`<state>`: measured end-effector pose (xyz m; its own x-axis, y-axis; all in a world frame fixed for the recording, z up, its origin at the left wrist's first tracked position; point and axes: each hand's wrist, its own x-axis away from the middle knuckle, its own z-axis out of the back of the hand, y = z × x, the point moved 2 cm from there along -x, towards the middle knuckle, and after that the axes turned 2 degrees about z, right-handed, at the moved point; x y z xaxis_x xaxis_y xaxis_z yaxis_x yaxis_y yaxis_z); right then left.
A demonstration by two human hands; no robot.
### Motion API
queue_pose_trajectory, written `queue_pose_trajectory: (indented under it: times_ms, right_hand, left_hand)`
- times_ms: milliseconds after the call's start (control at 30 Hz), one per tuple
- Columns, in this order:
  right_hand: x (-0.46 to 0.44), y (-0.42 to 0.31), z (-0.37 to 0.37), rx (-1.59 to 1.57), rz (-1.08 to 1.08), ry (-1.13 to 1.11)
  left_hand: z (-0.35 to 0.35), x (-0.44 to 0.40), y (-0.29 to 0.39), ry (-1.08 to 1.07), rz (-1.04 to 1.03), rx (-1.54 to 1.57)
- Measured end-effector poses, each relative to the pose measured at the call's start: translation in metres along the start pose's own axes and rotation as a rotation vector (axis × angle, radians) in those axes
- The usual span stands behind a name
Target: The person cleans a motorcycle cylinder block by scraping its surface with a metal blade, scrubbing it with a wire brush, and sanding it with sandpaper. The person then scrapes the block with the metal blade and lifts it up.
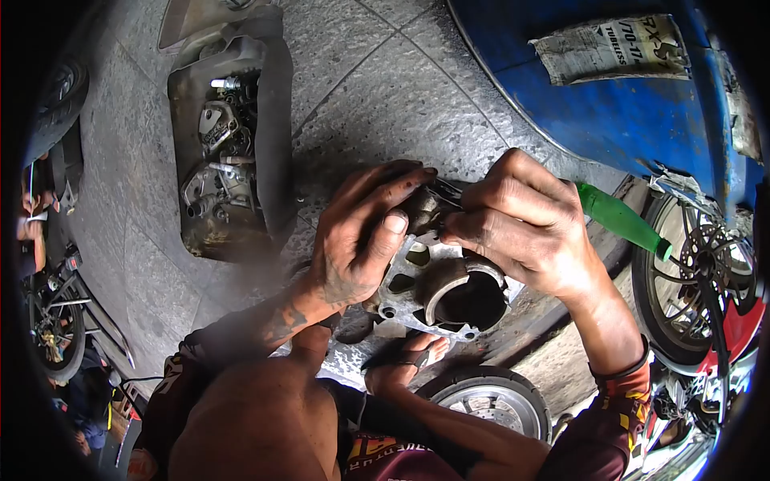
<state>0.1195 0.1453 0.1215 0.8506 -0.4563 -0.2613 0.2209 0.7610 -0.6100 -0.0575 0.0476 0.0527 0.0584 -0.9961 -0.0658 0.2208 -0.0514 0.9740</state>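
Between my hands is a dark, rounded metal part [425, 207], partly covered by the fingers. My left hand [357, 228] curls around its left side, with the thumb on the near edge. On the right, my right hand [525, 220] has bent fingers pinched at the part's edge; whatever lies between the fingertips is hidden. Directly below sits a grey engine cylinder [409, 301] with a round sleeve and open bore facing me. I cannot tell whether the dark part is joined to it.
A cut plastic container [277, 160] with greasy engine parts [220, 128] stands on the tiled floor [361, 104] at left. At right are a blue drum [593, 104], a green bottle [622, 218] and a motorcycle wheel [650, 280]. Another wheel [525, 401] lies near my foot [417, 353].
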Motion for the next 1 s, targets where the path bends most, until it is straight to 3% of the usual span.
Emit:
queue_pose_trajectory:
  times_ms: [300, 400, 500, 533, 700, 767, 900, 1000]
  right_hand:
    - [-0.003, 0.003, 0.003, 0.008, 0.006, 0.038]
    - [0.005, -0.004, 0.007, -0.209, -0.140, -0.088]
    - [0.002, -0.003, 0.014, -0.134, -0.157, 0.070]
    - [0.006, -0.003, 0.011, -0.015, -0.098, 0.043]
    - [0.016, -0.008, 0.005, -0.071, -0.093, -0.007]
    - [0.011, 0.000, 0.005, 0.074, -0.024, 0.099]
    - [0.020, -0.010, 0.004, -0.022, -0.136, 0.061]
    - [0.016, -0.003, 0.004, 0.091, -0.070, 0.076]
  left_hand:
    - [0.001, -0.001, 0.000, 0.009, 0.004, 0.034]
    - [0.003, -0.001, -0.001, 0.008, 0.005, 0.032]
    - [0.000, 0.000, -0.001, 0.007, -0.002, 0.051]
    - [0.000, 0.000, -0.002, 0.019, 0.000, 0.054]
    - [0.002, -0.001, -0.001, 0.002, -0.002, 0.020]
    - [0.001, -0.002, -0.002, 0.007, 0.002, 0.041]
    - [0.003, -0.003, -0.001, 0.012, -0.017, 0.038]
    - [-0.001, -0.004, -0.001, 0.031, -0.015, 0.084]
